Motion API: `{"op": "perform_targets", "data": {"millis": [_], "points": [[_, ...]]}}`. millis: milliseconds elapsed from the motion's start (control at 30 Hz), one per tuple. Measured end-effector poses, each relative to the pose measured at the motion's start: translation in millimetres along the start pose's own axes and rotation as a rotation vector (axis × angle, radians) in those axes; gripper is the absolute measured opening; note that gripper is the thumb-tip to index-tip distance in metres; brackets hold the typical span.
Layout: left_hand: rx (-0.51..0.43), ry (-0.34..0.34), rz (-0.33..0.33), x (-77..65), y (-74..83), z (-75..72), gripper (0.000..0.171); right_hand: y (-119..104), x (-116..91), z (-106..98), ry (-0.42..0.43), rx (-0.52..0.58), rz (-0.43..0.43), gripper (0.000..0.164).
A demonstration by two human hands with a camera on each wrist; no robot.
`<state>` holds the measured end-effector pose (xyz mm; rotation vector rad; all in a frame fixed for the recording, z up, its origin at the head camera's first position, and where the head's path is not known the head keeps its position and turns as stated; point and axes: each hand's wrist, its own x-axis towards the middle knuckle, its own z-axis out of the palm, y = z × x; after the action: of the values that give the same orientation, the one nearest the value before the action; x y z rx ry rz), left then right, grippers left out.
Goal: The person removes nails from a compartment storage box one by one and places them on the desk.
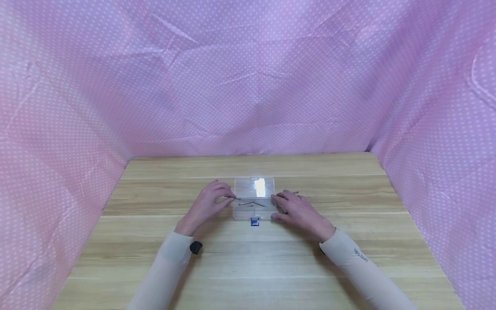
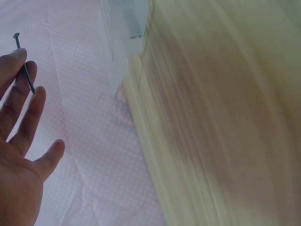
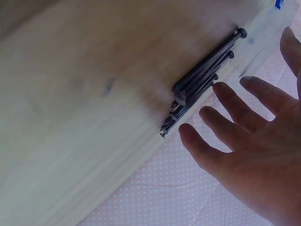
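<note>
My left hand (image 1: 209,203) pinches a dark nail (image 2: 29,81) between thumb and fingertips, its flat head sticking out on one side. The nail is held at the left edge of a clear plastic box (image 1: 237,214), whose lid (image 1: 244,186) is folded back. Inside lie a few loose nails (image 1: 246,203). Against the box's right side, my right hand (image 1: 300,212) rests with fingers spread and rather straight, pinching nothing. Beside it in the right wrist view is a pile of dark nails (image 3: 209,63) on the table; my right hand mostly hides this pile from the head view.
A blue tag (image 1: 254,221) sits at the box's front edge. The wood-grain table (image 1: 248,267) ends at a pink dotted cloth (image 1: 232,86) behind and on both sides. Black wrist devices (image 1: 196,247) are on the sleeves' undersides.
</note>
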<state>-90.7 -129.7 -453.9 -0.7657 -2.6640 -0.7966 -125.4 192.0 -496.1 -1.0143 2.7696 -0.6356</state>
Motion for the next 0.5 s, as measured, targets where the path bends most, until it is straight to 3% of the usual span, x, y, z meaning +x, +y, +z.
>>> {"op": "perform_targets", "data": {"millis": [500], "points": [[0.072, 0.031, -0.002, -17.7, -17.5, -9.1, 0.010, 0.8, -0.6, 1.2, -0.005, -0.004, 0.001, 0.072]]}}
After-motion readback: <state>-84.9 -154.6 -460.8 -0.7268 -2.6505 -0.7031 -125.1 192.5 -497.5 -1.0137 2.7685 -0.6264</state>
